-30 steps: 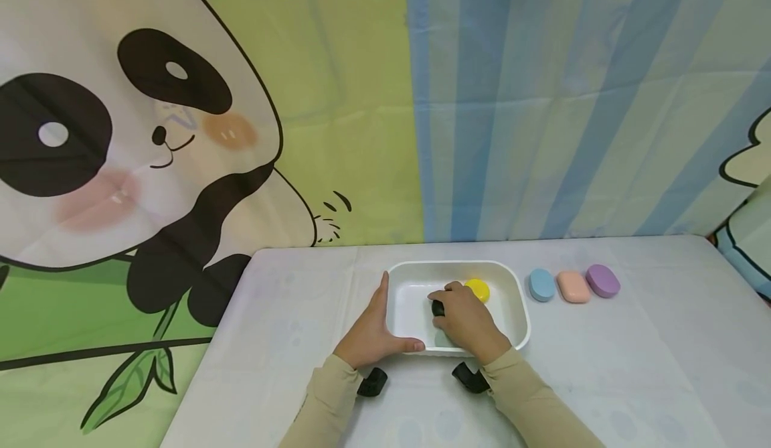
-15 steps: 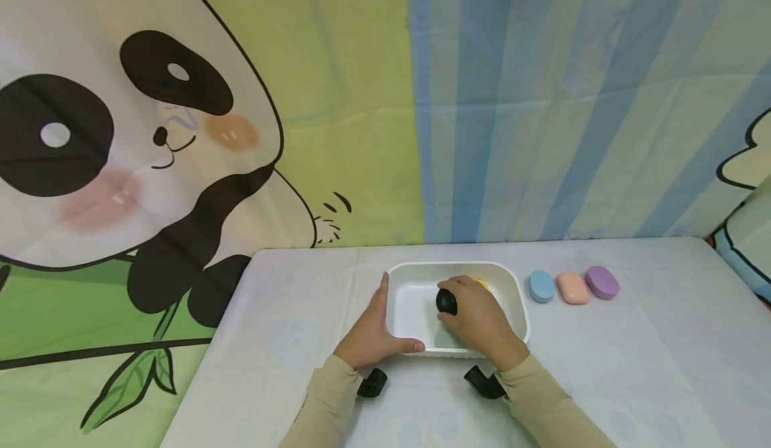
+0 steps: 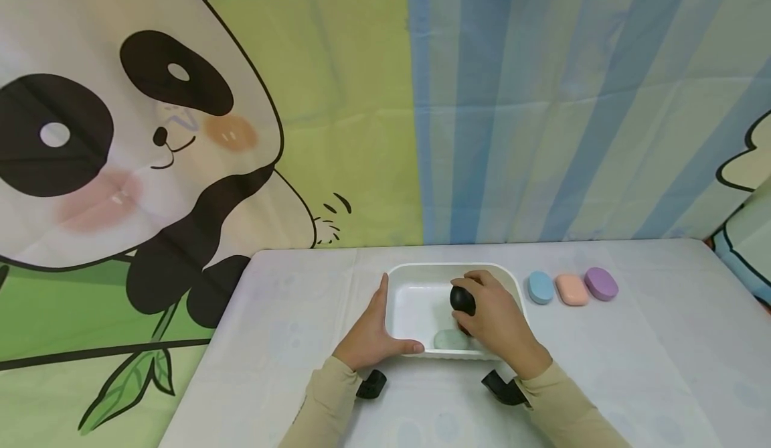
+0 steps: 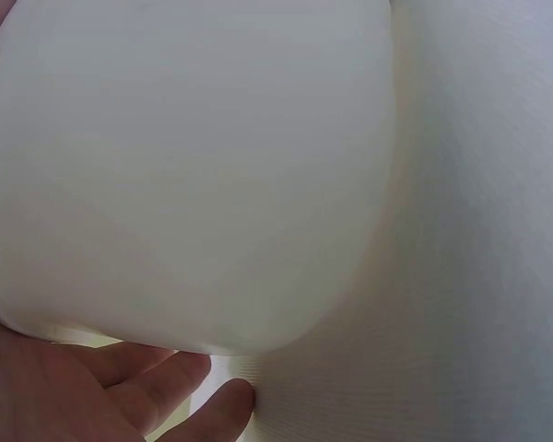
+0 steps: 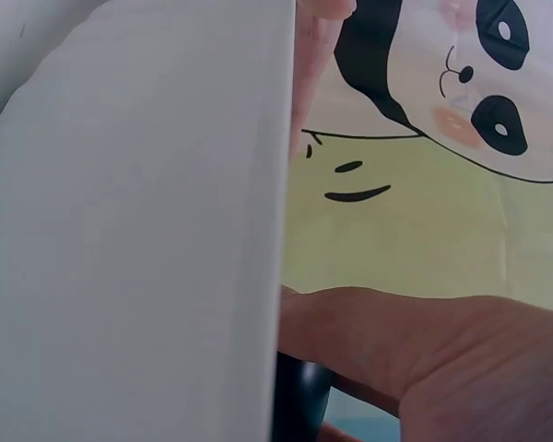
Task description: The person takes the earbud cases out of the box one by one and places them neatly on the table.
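A white rectangular tray lies on the table. My left hand rests against its front left corner, fingers straight along the left wall and thumb over the front rim. In the left wrist view the fingers touch the tray's edge. Over the tray's right half, my right hand pinches a glossy black rounded soap bar between thumb and fingers. A pale green soap bar lies in the tray near the front wall. Beneath the right hand, the tray's right floor is mostly hidden. The tray wall hides part of the black bar in the right wrist view.
Right of the tray, a blue soap bar, a peach one and a purple one lie in a row on the white tablecloth. Behind the table hangs a printed panda curtain.
My right hand has moved right and lifted the black soap bar from the tray's middle, uncovering the pale green bar. The yellow bar has become hidden behind the hand. My left hand has stayed put.
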`<state>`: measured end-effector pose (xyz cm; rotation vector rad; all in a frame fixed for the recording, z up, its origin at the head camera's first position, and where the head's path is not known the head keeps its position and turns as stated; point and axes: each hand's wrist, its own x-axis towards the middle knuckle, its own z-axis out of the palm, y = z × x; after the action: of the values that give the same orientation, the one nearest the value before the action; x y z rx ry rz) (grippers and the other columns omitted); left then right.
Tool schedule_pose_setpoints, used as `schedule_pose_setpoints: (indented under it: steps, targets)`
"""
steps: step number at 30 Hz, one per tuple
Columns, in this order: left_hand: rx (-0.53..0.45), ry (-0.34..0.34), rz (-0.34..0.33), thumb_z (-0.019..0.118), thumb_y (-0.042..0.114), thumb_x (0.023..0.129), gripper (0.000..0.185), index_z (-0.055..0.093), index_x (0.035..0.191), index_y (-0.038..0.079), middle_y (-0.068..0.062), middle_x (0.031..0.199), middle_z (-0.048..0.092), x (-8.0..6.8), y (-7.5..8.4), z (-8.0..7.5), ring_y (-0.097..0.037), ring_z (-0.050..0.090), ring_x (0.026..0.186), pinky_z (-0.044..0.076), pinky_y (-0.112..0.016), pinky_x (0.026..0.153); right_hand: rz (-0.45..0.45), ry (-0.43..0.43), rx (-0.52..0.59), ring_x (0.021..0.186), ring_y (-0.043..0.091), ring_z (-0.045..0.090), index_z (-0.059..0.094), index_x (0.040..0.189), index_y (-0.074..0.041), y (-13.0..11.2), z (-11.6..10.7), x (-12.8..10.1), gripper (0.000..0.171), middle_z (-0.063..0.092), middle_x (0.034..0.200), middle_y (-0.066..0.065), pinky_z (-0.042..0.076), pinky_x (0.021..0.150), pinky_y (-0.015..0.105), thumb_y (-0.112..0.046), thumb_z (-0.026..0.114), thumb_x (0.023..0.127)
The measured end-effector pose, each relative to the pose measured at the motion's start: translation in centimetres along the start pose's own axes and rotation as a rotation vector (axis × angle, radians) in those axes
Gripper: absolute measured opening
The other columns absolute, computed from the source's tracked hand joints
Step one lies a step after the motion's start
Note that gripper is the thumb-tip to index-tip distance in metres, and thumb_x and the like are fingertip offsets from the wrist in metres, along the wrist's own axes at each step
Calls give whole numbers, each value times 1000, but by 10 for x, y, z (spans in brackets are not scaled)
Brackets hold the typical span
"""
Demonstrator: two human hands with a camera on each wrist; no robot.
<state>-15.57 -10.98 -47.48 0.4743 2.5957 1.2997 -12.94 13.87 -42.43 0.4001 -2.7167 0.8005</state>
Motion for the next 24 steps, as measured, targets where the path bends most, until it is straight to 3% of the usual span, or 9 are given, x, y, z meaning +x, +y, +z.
schedule_pose_setpoints:
  steps: [13,19,24]
  targets:
    - [-1,3,6,93,52,63,145,-6,162,16,-10,165,18,-1,2,-1,-27,38,139,34,-51,113,-10,65,-20,111,41,61,64,128,2,11,-13,-11,52,56,131,25,57,83,50,-7,83,80]
    - [-7,-3,3,93,52,63,145,-6,162,17,-10,165,19,-1,1,0,-27,39,137,34,-52,112,-1,61,-37,103,40,65,62,131,1,17,-22,-18,55,54,134,25,58,77,49,-9,83,82]
    - [-12,-2,8,93,51,63,145,-6,162,15,-11,166,18,-1,1,-1,-28,37,139,33,-53,113,-4,54,-38,104,42,65,61,132,2,21,-30,-22,54,53,134,26,58,80,50,-6,81,83]
